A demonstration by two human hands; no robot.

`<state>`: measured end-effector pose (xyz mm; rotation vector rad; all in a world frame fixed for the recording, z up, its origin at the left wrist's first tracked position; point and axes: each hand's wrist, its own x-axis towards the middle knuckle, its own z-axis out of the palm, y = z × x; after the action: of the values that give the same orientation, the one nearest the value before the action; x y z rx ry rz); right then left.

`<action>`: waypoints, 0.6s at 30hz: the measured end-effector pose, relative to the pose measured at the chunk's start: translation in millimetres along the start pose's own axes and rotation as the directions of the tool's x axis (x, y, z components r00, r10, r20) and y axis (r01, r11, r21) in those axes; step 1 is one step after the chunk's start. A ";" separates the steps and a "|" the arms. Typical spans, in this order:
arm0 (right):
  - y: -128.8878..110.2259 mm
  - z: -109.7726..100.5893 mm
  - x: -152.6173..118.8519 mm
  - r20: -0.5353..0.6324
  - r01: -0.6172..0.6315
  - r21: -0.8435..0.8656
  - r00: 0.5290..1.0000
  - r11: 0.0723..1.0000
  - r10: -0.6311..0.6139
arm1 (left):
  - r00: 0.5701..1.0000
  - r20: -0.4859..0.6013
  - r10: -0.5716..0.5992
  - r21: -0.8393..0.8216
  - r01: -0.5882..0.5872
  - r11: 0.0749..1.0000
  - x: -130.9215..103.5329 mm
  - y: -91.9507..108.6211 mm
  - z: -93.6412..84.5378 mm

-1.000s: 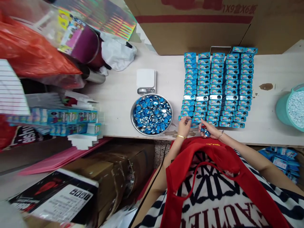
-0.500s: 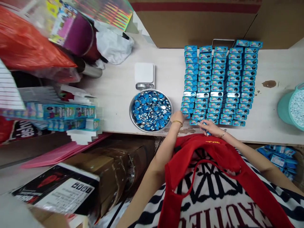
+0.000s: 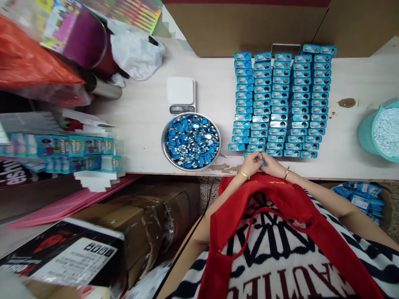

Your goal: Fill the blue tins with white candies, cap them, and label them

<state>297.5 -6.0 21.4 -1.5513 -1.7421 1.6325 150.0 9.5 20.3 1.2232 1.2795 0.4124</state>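
Note:
My left hand and my right hand meet at the table's front edge, fingers closed. A small blue piece shows between them, in my right hand's fingers. What my left fingers pinch, if anything, is hidden. Just beyond my hands stand several rows of blue printed boxes, some with a dark or blue round spot on the face. Left of my hands sits a round metal bowl full of blue and silver round caps.
Behind the bowl is a white scale. A large cardboard box stands at the back. On the right is a teal bucket of pale pieces. Bags and stacked packets crowd the left side.
My left hand has moved right, from beside the front left boxes to my right hand. The front box of the left row now sits further left. The camera view has shifted slightly.

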 end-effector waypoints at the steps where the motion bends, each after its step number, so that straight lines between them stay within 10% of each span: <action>1: 1.2 0.3 -0.8 0.010 0.003 0.002 1.000 1.000 -0.003 | 0.999 -0.043 -0.016 -0.026 0.015 1.000 -1.2 -3.8 1.4; 6: 12.8 -3.1 -6.0 0.018 -0.009 0.032 1.000 0.999 0.009 | 0.964 -0.257 -0.061 0.127 0.096 0.987 2.5 -12.2 -12.2; 11: 26.9 -9.1 -17.8 -0.063 -0.040 0.023 0.997 0.999 0.042 | 0.961 -0.192 -0.200 0.619 0.276 0.735 18.5 3.3 -17.9; 18: 18.2 -14.2 -19.9 -0.036 -0.087 -0.062 0.996 0.994 0.085 | 0.913 -0.142 -0.382 0.808 0.330 0.488 41.5 11.6 -17.0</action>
<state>325.0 -18.8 19.2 -1.6943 -1.7482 1.5953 152.7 55.2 12.8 1.6474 1.7029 -0.6366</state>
